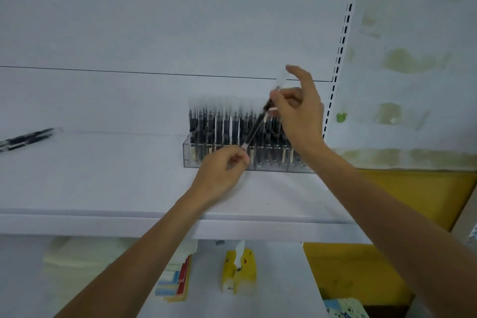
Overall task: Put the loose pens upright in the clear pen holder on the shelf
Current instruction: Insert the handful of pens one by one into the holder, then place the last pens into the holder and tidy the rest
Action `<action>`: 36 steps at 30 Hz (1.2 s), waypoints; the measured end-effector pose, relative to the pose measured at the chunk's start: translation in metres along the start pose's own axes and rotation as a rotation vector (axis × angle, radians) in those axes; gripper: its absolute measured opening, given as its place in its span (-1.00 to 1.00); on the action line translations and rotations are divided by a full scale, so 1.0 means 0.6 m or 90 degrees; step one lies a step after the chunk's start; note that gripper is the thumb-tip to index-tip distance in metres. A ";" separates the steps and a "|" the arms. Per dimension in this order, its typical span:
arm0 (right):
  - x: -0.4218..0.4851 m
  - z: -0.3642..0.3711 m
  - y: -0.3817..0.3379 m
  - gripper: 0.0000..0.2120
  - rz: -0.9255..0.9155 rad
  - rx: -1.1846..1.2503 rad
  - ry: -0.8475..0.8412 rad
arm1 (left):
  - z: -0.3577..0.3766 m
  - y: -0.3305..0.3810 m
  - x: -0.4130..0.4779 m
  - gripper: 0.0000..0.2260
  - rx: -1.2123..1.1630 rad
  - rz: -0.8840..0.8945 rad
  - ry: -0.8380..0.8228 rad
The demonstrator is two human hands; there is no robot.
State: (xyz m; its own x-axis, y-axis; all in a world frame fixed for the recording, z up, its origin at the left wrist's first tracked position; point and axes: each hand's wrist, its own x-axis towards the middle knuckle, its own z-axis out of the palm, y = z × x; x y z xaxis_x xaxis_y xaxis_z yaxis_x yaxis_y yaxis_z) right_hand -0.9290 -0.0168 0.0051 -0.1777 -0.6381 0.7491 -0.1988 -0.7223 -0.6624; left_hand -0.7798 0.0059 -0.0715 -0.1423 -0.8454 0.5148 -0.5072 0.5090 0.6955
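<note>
Pen (pixel 254 128) pinched between left hand (pixel 224 170) and right hand (pixel 299 116) — holder (pixel 191 155) partly hidden.

Left hand (pixel 224 165): pinches lower end of tilted pen (pixel 254 128)
Right hand (pixel 299 113): pinches its upper part
Pen holder (pixel 190 153): full, just behind
Loose pens (pixel 25 138): shelf (pixel 103 183), far left

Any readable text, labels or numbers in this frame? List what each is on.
None legible.
pens in the clear pen holder: pale labels, too blurred.
held pen: nothing readable.
loose pens: too small.
yellow tissue pack: cartoon print, no words readable.
</note>
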 end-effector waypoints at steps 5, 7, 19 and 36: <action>0.039 -0.033 0.020 -0.66 -0.097 -0.158 0.001 | 0.014 -0.012 0.002 -0.79 0.277 0.036 -0.131; 0.040 -0.038 0.032 -0.66 -0.111 -0.184 -0.019 | 0.017 -0.012 0.003 -0.77 0.310 0.007 -0.151; 0.001 -0.016 0.091 -0.62 -0.095 -0.335 -0.170 | 0.021 -0.023 0.002 -0.78 0.263 0.018 -0.130; 0.001 0.182 -0.045 -0.74 -0.118 -0.369 -0.207 | -0.166 -0.071 -0.035 -0.82 0.426 0.004 -0.020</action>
State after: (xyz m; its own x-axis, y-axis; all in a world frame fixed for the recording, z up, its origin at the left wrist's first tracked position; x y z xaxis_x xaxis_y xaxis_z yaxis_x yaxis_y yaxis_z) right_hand -0.8185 -0.0268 0.0237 0.1889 -0.6304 0.7530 -0.6973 -0.6260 -0.3491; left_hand -0.6704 0.0184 -0.0621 -0.1664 -0.8520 0.4965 -0.9226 0.3122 0.2265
